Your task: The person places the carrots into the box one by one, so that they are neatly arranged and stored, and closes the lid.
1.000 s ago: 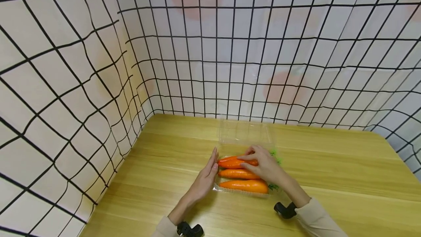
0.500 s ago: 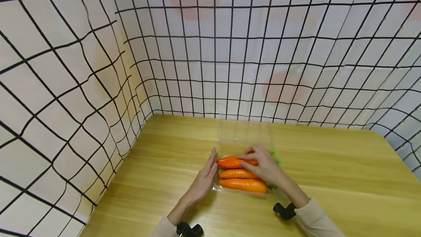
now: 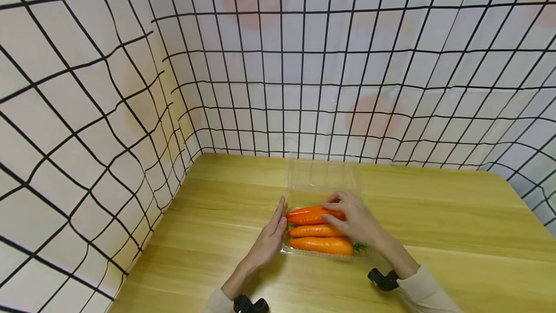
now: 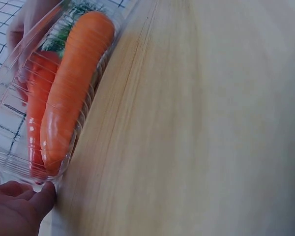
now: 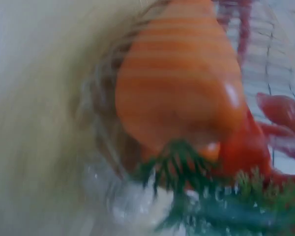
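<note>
The carrot (image 3: 306,218) is lying in the box (image 3: 319,255), the right hand (image 3: 358,220) pinching it between thumb and fingers. Two nearer carrots (image 3: 322,245) are sharing the box; its lid (image 3: 321,176) is standing open behind. The left hand (image 3: 269,237), fingers straight, is touching the box's left end.

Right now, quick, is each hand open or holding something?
Left hand: open, resting against the left end of the clear plastic clamshell.
Right hand: closed, pinching a carrot inside.
</note>
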The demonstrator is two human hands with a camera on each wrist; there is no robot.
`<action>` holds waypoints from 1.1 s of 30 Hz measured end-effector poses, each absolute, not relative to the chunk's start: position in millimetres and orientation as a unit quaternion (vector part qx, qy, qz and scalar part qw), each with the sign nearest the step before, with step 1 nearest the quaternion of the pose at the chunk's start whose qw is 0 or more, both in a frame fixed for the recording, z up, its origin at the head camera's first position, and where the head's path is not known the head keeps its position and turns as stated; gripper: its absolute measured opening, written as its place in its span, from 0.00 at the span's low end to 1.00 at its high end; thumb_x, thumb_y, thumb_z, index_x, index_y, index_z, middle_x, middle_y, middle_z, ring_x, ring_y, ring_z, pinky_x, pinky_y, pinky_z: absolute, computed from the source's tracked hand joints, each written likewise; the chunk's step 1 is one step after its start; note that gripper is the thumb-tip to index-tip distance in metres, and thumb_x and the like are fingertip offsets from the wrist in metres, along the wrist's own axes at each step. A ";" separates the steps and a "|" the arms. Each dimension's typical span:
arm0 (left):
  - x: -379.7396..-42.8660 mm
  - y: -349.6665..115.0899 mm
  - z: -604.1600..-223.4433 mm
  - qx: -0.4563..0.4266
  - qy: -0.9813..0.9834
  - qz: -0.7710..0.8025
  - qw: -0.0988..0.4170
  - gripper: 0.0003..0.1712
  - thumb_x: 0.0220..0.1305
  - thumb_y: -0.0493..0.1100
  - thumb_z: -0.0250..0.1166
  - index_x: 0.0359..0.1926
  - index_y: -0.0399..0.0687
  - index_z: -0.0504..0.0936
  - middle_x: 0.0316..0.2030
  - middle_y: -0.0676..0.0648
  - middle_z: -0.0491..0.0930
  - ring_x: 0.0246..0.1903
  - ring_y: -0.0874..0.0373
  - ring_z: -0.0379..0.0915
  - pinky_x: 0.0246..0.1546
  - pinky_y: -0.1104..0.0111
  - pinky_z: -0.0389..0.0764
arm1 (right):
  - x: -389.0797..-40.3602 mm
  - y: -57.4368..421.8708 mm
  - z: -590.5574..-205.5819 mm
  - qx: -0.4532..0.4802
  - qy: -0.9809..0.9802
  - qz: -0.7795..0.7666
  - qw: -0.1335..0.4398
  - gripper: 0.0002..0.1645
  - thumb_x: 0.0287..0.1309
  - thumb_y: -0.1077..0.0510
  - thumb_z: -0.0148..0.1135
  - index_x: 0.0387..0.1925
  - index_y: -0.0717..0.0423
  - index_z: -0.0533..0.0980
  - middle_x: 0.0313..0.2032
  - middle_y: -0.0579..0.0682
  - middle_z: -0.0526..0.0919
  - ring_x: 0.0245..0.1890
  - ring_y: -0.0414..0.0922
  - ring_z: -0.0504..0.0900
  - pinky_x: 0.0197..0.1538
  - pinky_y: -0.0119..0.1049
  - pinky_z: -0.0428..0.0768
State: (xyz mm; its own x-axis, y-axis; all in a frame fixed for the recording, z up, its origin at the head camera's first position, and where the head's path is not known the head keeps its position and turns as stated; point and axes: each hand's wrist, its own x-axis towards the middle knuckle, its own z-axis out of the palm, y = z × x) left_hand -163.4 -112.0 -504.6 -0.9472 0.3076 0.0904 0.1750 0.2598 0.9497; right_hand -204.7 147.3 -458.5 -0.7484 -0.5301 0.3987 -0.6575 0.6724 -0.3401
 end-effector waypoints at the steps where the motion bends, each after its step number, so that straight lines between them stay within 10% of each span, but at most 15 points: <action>1: -163.4 -112.2 -504.6 0.152 0.792 0.588 0.056 0.34 0.86 0.42 0.37 0.84 0.49 0.37 0.82 0.38 0.45 0.82 0.43 0.45 0.80 0.48 0.50 | -204.7 149.6 -457.9 0.330 -0.903 0.237 0.139 0.17 0.64 0.55 0.71 0.52 0.56 0.87 0.46 0.50 0.83 0.49 0.50 0.79 0.50 0.49 0.80; 18: -164.8 -114.0 -503.5 0.144 0.795 0.585 0.064 0.34 0.87 0.44 0.37 0.84 0.50 0.34 0.83 0.41 0.43 0.82 0.45 0.43 0.81 0.48 0.47 | -212.6 198.7 -448.7 0.304 -0.891 0.266 0.204 0.24 0.60 0.63 0.72 0.59 0.58 0.83 0.52 0.58 0.83 0.53 0.56 0.78 0.50 0.56 0.78; 33: -195.0 -141.2 -488.7 0.105 0.822 0.559 0.042 0.34 0.87 0.53 0.33 0.83 0.45 0.44 0.83 0.42 0.44 0.82 0.42 0.41 0.83 0.47 0.44 | -238.9 241.2 -449.6 0.204 -0.911 0.356 0.047 0.40 0.79 0.48 0.51 0.79 0.66 0.54 0.76 0.72 0.56 0.74 0.75 0.56 0.70 0.79 0.58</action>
State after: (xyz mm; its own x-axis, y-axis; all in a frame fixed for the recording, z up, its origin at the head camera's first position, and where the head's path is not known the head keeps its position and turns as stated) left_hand -195.0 -141.2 -488.7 -0.9745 0.2194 0.0482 0.1255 0.3539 0.9268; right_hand -238.9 241.2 -449.6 -0.9121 -0.3390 0.2307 -0.4056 0.6632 -0.6289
